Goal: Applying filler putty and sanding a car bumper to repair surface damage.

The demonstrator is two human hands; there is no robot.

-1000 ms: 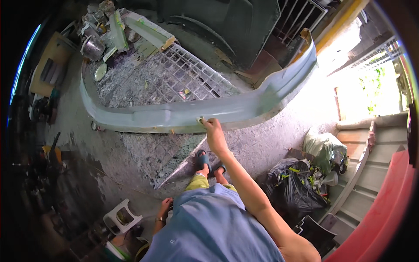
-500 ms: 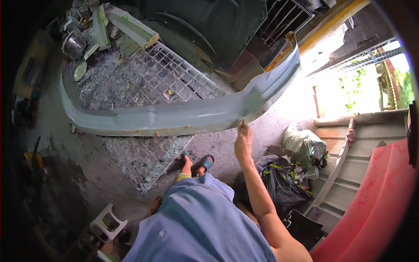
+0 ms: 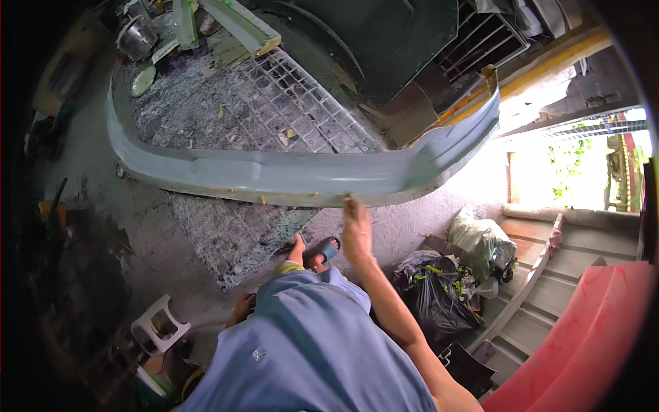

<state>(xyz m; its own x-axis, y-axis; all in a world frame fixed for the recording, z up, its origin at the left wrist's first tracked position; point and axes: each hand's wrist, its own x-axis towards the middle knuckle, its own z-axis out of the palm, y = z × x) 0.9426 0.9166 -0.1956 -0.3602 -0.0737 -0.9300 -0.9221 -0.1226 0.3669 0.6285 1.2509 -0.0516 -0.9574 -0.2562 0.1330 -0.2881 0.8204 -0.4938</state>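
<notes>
My right hand (image 3: 356,230) reaches far, fingers pressed together, tips touching the near edge of the long grey bumper (image 3: 288,177) lying across the floor; my left hand (image 3: 241,307) hangs low, its grip unclear.

The concrete floor (image 3: 137,226) was grey and stained, with a wire mesh panel (image 3: 302,103) lying on it. Bright daylight poured in from an opening (image 3: 549,172) at right. A white plastic stool (image 3: 159,331) stood near black rubbish bags (image 3: 439,295).
</notes>
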